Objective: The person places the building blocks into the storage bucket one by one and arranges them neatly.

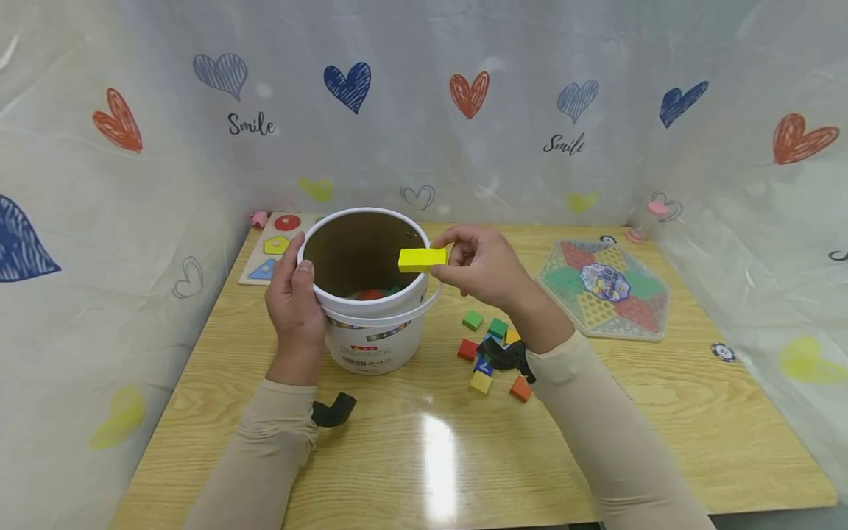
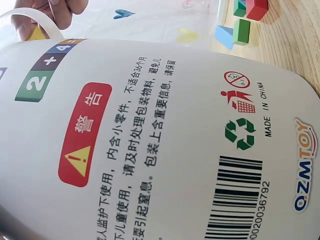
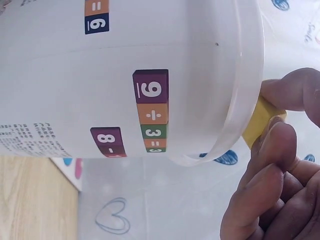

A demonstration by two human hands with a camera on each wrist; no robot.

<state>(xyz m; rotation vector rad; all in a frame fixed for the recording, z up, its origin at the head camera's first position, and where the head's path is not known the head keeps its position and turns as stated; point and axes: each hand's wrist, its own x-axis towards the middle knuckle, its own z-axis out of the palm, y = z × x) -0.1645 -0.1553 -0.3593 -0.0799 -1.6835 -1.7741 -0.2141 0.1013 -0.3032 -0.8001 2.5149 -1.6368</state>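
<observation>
A white plastic bucket [image 1: 377,346] stands on the table, printed with number blocks and a barcode. My left hand [image 1: 296,302] grips its left rim, thumb at the edge. At the right rim my right hand [image 1: 480,265] pinches a yellow block [image 1: 421,259] between thumb and finger, its far end over the opening. In the right wrist view the yellow block [image 3: 261,120] is partly hidden behind the rim. Some red and green pieces show at the bottom of the bucket. The left wrist view is mostly filled by the bucket's printed side [image 2: 165,150].
Several coloured blocks [image 1: 481,381] lie right of the bucket, partly behind the right wrist strap. A hexagonal checkers board [image 1: 606,287] is at the right. A shape puzzle board [image 1: 255,272] lies behind the bucket at left. A pink-topped hourglass-like piece [image 1: 636,235] stands at the back right.
</observation>
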